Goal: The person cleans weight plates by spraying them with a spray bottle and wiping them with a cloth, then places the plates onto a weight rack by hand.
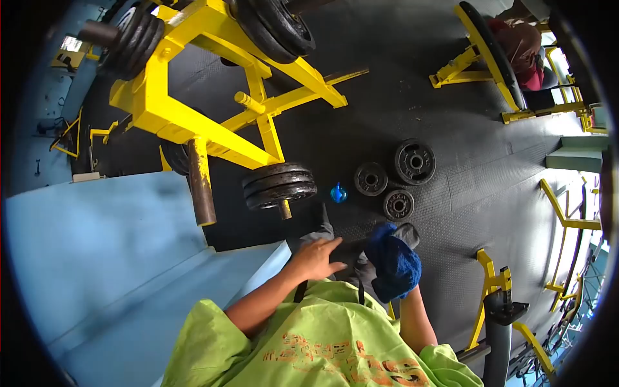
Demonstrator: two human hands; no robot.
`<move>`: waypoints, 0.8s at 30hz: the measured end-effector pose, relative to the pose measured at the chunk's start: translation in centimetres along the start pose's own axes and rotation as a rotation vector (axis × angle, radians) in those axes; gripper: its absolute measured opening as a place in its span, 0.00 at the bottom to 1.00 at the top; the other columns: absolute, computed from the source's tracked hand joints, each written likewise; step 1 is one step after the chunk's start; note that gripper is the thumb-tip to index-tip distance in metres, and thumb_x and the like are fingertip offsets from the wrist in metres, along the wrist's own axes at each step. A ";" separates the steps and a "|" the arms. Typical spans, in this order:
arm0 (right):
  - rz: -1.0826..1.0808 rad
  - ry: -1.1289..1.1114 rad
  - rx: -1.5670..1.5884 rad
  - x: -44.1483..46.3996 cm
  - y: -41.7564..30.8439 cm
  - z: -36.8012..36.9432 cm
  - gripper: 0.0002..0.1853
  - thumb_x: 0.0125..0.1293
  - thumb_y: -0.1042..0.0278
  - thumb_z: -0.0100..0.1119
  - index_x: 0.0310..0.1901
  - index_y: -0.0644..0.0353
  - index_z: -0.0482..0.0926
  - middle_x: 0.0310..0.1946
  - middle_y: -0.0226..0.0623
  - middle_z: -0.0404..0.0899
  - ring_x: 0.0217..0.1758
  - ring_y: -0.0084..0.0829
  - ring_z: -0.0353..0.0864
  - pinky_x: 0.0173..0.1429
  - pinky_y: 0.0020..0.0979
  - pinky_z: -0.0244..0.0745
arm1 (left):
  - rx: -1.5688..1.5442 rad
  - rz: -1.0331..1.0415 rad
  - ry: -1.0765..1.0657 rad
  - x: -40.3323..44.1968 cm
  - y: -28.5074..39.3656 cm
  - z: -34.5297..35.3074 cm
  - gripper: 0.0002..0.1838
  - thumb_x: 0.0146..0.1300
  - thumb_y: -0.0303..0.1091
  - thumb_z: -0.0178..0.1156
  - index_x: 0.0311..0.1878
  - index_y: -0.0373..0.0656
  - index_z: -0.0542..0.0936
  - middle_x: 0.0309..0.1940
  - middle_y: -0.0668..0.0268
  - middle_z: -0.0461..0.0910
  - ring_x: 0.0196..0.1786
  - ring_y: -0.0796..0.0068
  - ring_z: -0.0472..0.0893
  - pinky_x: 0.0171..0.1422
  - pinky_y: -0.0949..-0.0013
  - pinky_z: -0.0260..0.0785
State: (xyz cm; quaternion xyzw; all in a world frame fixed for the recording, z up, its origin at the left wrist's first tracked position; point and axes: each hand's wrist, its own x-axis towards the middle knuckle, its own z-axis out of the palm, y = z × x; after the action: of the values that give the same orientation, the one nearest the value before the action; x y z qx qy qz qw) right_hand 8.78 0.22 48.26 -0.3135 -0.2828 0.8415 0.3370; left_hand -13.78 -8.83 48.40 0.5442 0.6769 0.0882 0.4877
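Observation:
My left hand (316,258) is in front of my waist, fingers spread and pointing right, with nothing in it. A bunched blue cloth (394,263) is at my right hand, draped so that it hides the fingers. Beyond my hands, three black weight plates lie flat on the floor: a large plate (414,161), a smaller plate (371,178) and another small plate (398,205). Next to them is a small translucent blue object (338,193), perhaps a bottle seen from above. Ahead of my left hand, a stack of black plates (279,187) hangs on a rack peg.
A yellow plate rack (174,116) with more plates rises at the upper left. Left of me is a light blue wall (116,238) with a ledge. A padded bench (490,55) stands at the upper right, a person (519,48) beside it. Yellow gym frames (487,290) line the right.

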 end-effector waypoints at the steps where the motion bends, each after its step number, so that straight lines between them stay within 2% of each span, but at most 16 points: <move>1: 0.009 0.019 0.005 0.3 1.1 -1.0 0.11 0.60 0.74 0.60 0.45 0.63 0.79 0.36 0.28 0.75 0.38 0.26 0.71 0.48 0.28 0.71 | 0.040 -0.025 -0.002 0.0 -0.8 -1.1 0.39 0.55 0.51 0.67 0.66 0.40 0.69 0.57 0.48 0.74 0.59 0.49 0.75 0.64 0.57 0.67; 3: 0.083 0.014 -1.186 0.7 3.6 -3.0 0.13 0.59 0.76 0.63 0.47 0.65 0.79 0.41 0.32 0.80 0.43 0.26 0.75 0.52 0.28 0.72 | 0.077 -0.090 -0.083 0.5 -2.4 -2.5 0.39 0.54 0.51 0.68 0.66 0.41 0.69 0.56 0.48 0.75 0.58 0.49 0.75 0.64 0.57 0.67; 4: 0.105 0.032 -1.169 0.9 4.6 -3.5 0.13 0.59 0.76 0.63 0.47 0.65 0.79 0.41 0.32 0.80 0.43 0.26 0.75 0.52 0.28 0.72 | 0.078 -0.148 -0.088 1.0 -3.4 -2.6 0.39 0.54 0.50 0.68 0.66 0.41 0.69 0.56 0.48 0.75 0.58 0.49 0.75 0.64 0.57 0.67; 6: 0.267 0.121 -0.387 1.5 6.9 -5.0 0.22 0.54 0.70 0.68 0.51 0.64 0.78 0.43 0.38 0.83 0.47 0.31 0.82 0.52 0.28 0.75 | 0.028 -0.246 -0.119 2.6 -5.9 -1.9 0.38 0.54 0.49 0.68 0.66 0.42 0.70 0.55 0.49 0.75 0.57 0.47 0.75 0.63 0.57 0.67; 10: 0.422 0.190 -0.443 2.2 14.1 -10.1 0.19 0.59 0.71 0.66 0.52 0.63 0.78 0.45 0.35 0.83 0.51 0.25 0.80 0.54 0.26 0.74 | 0.117 -0.309 -0.135 7.7 -9.5 2.1 0.37 0.54 0.48 0.68 0.65 0.42 0.70 0.54 0.48 0.75 0.57 0.48 0.75 0.64 0.56 0.67; 11: 0.472 0.153 -0.662 2.0 15.6 -11.5 0.19 0.61 0.71 0.63 0.54 0.63 0.77 0.47 0.37 0.82 0.51 0.29 0.80 0.55 0.28 0.75 | 0.117 -0.318 -0.177 9.2 -10.5 3.7 0.37 0.54 0.48 0.68 0.65 0.42 0.70 0.54 0.48 0.75 0.57 0.48 0.75 0.64 0.56 0.67; 12: 0.522 0.108 -0.882 1.8 17.2 -13.0 0.19 0.64 0.71 0.61 0.56 0.62 0.75 0.48 0.39 0.81 0.52 0.33 0.80 0.55 0.30 0.75 | 0.086 -0.330 -0.125 10.9 -11.3 5.3 0.37 0.54 0.47 0.69 0.65 0.42 0.70 0.54 0.47 0.75 0.57 0.48 0.76 0.63 0.57 0.67; 13: 0.551 0.133 -0.865 1.4 19.2 -14.5 0.19 0.64 0.71 0.61 0.56 0.62 0.75 0.48 0.39 0.81 0.52 0.33 0.80 0.55 0.30 0.75 | 0.054 -0.339 -0.072 12.7 -12.3 7.2 0.37 0.53 0.46 0.69 0.65 0.42 0.70 0.54 0.47 0.75 0.57 0.49 0.76 0.63 0.57 0.68; 15: 0.326 0.252 -0.406 0.7 22.9 -17.7 0.21 0.68 0.70 0.55 0.61 0.62 0.70 0.54 0.44 0.77 0.54 0.40 0.79 0.56 0.36 0.77 | 0.022 -0.341 -0.030 16.6 -14.4 11.5 0.37 0.53 0.45 0.70 0.64 0.42 0.70 0.51 0.47 0.76 0.53 0.51 0.78 0.58 0.58 0.71; 16: 0.404 0.197 -0.211 1.0 22.6 -18.8 0.23 0.69 0.68 0.53 0.64 0.62 0.66 0.58 0.46 0.73 0.55 0.46 0.78 0.59 0.39 0.76 | 0.007 -0.356 -0.046 18.8 -15.0 13.3 0.36 0.53 0.43 0.70 0.64 0.41 0.70 0.53 0.46 0.75 0.56 0.48 0.76 0.61 0.58 0.69; 17: 0.425 0.225 -0.202 0.6 23.6 -20.3 0.23 0.69 0.68 0.53 0.64 0.62 0.66 0.58 0.46 0.73 0.55 0.46 0.78 0.59 0.39 0.76 | -0.006 -0.372 -0.062 20.8 -15.6 14.9 0.35 0.53 0.42 0.69 0.63 0.39 0.70 0.54 0.44 0.74 0.59 0.46 0.74 0.64 0.57 0.67; 19: 0.417 0.218 0.020 -0.1 25.8 -23.3 0.26 0.66 0.63 0.55 0.66 0.51 0.69 0.61 0.30 0.74 0.65 0.29 0.70 0.70 0.25 0.59 | 0.050 -0.340 -0.048 24.6 -17.4 18.6 0.35 0.53 0.42 0.69 0.63 0.38 0.70 0.54 0.43 0.74 0.60 0.45 0.73 0.65 0.56 0.66; 20: 0.469 0.189 -0.085 -0.2 26.9 -24.6 0.26 0.69 0.63 0.50 0.69 0.49 0.66 0.65 0.28 0.71 0.68 0.27 0.67 0.72 0.26 0.57 | 0.078 -0.301 -0.035 26.3 -18.2 20.2 0.36 0.53 0.42 0.69 0.63 0.37 0.69 0.54 0.43 0.73 0.60 0.45 0.73 0.65 0.56 0.66; 21: 0.484 0.208 -0.074 -0.1 27.3 -25.5 0.26 0.69 0.63 0.50 0.69 0.49 0.66 0.65 0.28 0.71 0.68 0.27 0.67 0.72 0.26 0.57 | 0.084 -0.309 -0.024 28.2 -18.3 21.5 0.37 0.53 0.42 0.69 0.63 0.37 0.68 0.56 0.43 0.72 0.60 0.45 0.72 0.65 0.55 0.66; 23: 0.357 0.375 0.760 0.7 28.0 -26.6 0.26 0.69 0.66 0.50 0.69 0.53 0.65 0.66 0.31 0.70 0.68 0.27 0.68 0.72 0.27 0.59 | 0.188 -0.175 0.035 31.9 -20.8 24.4 0.37 0.53 0.43 0.69 0.64 0.38 0.67 0.56 0.44 0.71 0.60 0.46 0.72 0.65 0.54 0.65; 24: 0.368 0.508 0.804 0.2 29.5 -27.1 0.26 0.67 0.72 0.52 0.68 0.59 0.65 0.65 0.35 0.71 0.65 0.28 0.72 0.69 0.28 0.63 | 0.240 -0.145 0.025 33.7 -21.5 25.3 0.37 0.53 0.43 0.69 0.64 0.38 0.67 0.57 0.45 0.71 0.60 0.46 0.72 0.65 0.54 0.65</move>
State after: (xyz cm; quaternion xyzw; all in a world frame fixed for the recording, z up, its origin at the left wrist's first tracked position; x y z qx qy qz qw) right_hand 16.59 -10.53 10.51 -0.3983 0.2140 0.8265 0.3353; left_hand -6.39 0.03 2.56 0.5471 0.7260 -0.0221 0.4160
